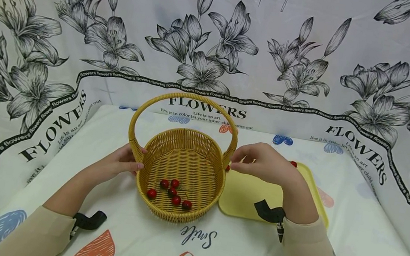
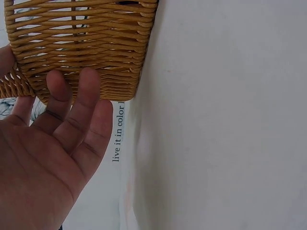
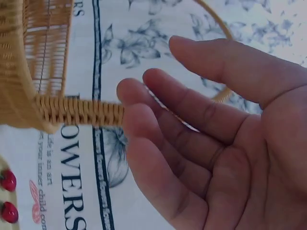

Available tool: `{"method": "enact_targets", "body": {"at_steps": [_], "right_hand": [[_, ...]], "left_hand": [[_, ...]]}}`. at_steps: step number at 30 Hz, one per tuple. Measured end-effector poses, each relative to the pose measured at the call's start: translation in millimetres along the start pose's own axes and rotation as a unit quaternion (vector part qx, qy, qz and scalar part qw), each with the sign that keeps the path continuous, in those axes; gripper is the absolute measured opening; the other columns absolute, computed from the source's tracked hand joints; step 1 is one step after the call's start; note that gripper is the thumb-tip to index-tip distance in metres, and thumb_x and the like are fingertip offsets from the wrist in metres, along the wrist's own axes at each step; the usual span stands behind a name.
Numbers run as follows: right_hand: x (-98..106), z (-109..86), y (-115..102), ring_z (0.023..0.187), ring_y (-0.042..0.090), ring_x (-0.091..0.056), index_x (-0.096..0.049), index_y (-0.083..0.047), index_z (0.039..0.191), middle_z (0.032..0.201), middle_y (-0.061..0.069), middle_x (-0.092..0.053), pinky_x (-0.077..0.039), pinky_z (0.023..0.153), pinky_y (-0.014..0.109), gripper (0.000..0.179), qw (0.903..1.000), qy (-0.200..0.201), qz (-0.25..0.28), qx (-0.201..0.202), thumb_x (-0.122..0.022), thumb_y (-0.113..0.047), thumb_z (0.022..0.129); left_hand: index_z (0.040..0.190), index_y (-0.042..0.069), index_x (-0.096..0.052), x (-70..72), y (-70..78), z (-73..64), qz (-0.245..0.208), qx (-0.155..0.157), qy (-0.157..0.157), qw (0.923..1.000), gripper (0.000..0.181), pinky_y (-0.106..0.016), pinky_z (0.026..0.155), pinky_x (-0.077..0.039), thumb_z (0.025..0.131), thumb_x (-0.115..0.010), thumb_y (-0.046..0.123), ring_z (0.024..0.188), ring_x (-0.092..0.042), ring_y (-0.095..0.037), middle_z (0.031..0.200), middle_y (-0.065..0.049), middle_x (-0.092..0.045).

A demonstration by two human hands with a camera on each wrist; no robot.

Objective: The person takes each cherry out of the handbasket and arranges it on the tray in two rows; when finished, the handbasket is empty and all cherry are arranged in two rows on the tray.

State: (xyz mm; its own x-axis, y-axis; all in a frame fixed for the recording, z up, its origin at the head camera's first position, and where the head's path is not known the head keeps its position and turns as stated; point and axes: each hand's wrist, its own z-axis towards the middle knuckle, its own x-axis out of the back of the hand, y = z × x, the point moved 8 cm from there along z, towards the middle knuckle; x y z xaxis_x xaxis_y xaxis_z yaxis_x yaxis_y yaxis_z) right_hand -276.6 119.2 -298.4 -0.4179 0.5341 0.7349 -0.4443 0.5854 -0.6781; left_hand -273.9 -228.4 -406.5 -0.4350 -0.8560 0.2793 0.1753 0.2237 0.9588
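A woven wicker basket (image 1: pixel 175 217) with a tall arched handle stands upright on the cloth. Several dark red cherries (image 1: pixel 172 192) lie on its floor toward the front. My left hand (image 1: pixel 125 161) holds the basket at the left foot of its handle, thumb in front and a finger behind. Its other fingers (image 2: pixel 88 96) lie along the woven side. Beside the handle's right foot hovers my right hand (image 1: pixel 262 163), loosely bent, with nothing between thumb and fingers (image 3: pixel 148 167). A yellow tray (image 1: pixel 247 194) lies under it, with a cherry (image 1: pixel 227 168) near its left end.
Another cherry (image 1: pixel 293 164) shows at the tray's back edge, partly behind the right hand. White cloth (image 1: pixel 127 243) with printed hearts covers the table. A flower-print curtain (image 1: pixel 216 38) hangs behind and at the sides.
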Motion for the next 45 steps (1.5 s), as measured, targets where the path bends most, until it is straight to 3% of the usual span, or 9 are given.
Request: {"method": "enact_targets", "body": {"at_steps": [7, 13, 19, 22, 26, 30, 33, 38, 45], "right_hand": [[-46.0, 16.2, -24.0, 0.088, 0.013, -0.065, -0.075, -0.015, 0.112, 0.098, -0.007, -0.071, -0.058, 0.078, 0.031, 0.017, 0.9957, -0.058, -0.001, 0.072, -0.073, -0.023, 0.097], [-86.5, 30.7, -29.1, 0.085, 0.007, -0.063, -0.076, -0.012, 0.112, 0.1, -0.005, -0.071, -0.055, 0.075, 0.025, 0.017, 0.9908, -0.074, -0.057, 0.098, -0.073, -0.018, 0.096], [-117.4, 39.6, -32.2, 0.092, 0.013, -0.061, -0.074, -0.006, 0.12, 0.111, 0.004, -0.07, -0.052, 0.082, 0.026, 0.025, 0.9826, -0.081, -0.126, 0.109, -0.072, -0.017, 0.097], [-129.6, 45.2, -37.9, 0.095, 0.013, -0.059, -0.073, -0.01, 0.127, 0.113, 0.002, -0.068, -0.051, 0.083, 0.025, 0.03, 0.9739, -0.073, -0.175, 0.125, -0.072, -0.016, 0.097], [-144.4, 53.9, -48.0, 0.088, 0.01, -0.055, -0.072, -0.02, 0.132, 0.106, -0.003, -0.061, -0.048, 0.075, 0.02, 0.033, 0.9623, -0.065, -0.224, 0.14, -0.071, -0.016, 0.099], [-161.8, 59.3, -49.4, 0.082, 0.007, -0.051, -0.074, -0.027, 0.129, 0.102, -0.005, -0.057, -0.045, 0.07, 0.016, 0.037, 0.9553, -0.098, -0.247, 0.129, -0.066, -0.006, 0.099], [-169.5, 61.3, -44.2, 0.083, 0.006, -0.051, -0.076, -0.03, 0.125, 0.102, -0.006, -0.06, -0.045, 0.072, 0.016, 0.044, 0.9538, -0.119, -0.256, 0.104, -0.067, 0.002, 0.096], [-170.0, 63.7, -38.9, 0.086, 0.006, -0.054, -0.079, -0.028, 0.117, 0.102, -0.008, -0.064, -0.048, 0.076, 0.018, 0.042, 0.9544, -0.111, -0.262, 0.091, -0.069, 0.004, 0.092], [-158.7, 61.4, -45.1, 0.091, 0.006, -0.06, -0.075, -0.022, 0.122, 0.106, -0.006, -0.066, -0.052, 0.079, 0.023, 0.022, 0.946, -0.054, -0.299, 0.114, -0.068, -0.025, 0.101]], "left_hand": [[0.136, -0.01, -0.04, -0.9, 1.8, 0.6, -0.002, -0.006, 0.002, 1.0, 0.043, -0.041, 0.078, -0.059, 0.1, -0.06, 0.005, 0.094, -0.064, -0.02, 0.111, -0.024, -0.057], [0.136, -0.011, -0.04, -2.1, -1.1, 1.8, 0.002, -0.008, 0.001, 1.0, 0.043, -0.041, 0.077, -0.059, 0.1, -0.059, 0.003, 0.092, -0.064, -0.02, 0.109, -0.021, -0.058], [0.136, -0.009, -0.04, -3.6, 0.8, 2.0, 0.001, -0.006, -0.003, 1.0, 0.042, -0.042, 0.078, -0.059, 0.101, -0.059, 0.005, 0.093, -0.064, -0.02, 0.11, -0.022, -0.058], [0.136, -0.009, -0.04, -2.8, 2.1, 1.0, 0.005, -0.005, -0.002, 1.0, 0.043, -0.042, 0.079, -0.059, 0.101, -0.059, 0.006, 0.095, -0.064, -0.021, 0.113, -0.024, -0.057], [0.136, -0.007, -0.041, 0.1, 3.0, -2.2, 0.015, -0.002, 0.003, 0.9999, 0.042, -0.041, 0.081, -0.059, 0.102, -0.06, 0.007, 0.098, -0.064, -0.02, 0.116, -0.027, -0.056], [0.136, -0.007, -0.041, 0.7, 3.0, -3.3, 0.015, -0.007, 0.001, 0.9999, 0.041, -0.041, 0.082, -0.059, 0.102, -0.059, 0.007, 0.099, -0.065, -0.02, 0.116, -0.028, -0.055], [0.136, -0.008, -0.041, 0.2, 2.6, -2.6, 0.011, -0.011, 0.0, 0.9999, 0.041, -0.041, 0.082, -0.059, 0.102, -0.059, 0.006, 0.099, -0.065, -0.02, 0.116, -0.029, -0.055], [0.136, -0.007, -0.041, 0.3, 0.9, -1.2, 0.009, -0.008, 0.0, 0.9999, 0.041, -0.042, 0.081, -0.059, 0.102, -0.059, 0.006, 0.098, -0.066, -0.02, 0.117, -0.03, -0.055], [0.137, -0.009, -0.04, -0.3, 1.8, 0.3, 0.005, -0.009, -0.003, 0.9999, 0.042, -0.042, 0.08, -0.059, 0.102, -0.059, 0.006, 0.097, -0.066, -0.02, 0.116, -0.03, -0.055]]}}
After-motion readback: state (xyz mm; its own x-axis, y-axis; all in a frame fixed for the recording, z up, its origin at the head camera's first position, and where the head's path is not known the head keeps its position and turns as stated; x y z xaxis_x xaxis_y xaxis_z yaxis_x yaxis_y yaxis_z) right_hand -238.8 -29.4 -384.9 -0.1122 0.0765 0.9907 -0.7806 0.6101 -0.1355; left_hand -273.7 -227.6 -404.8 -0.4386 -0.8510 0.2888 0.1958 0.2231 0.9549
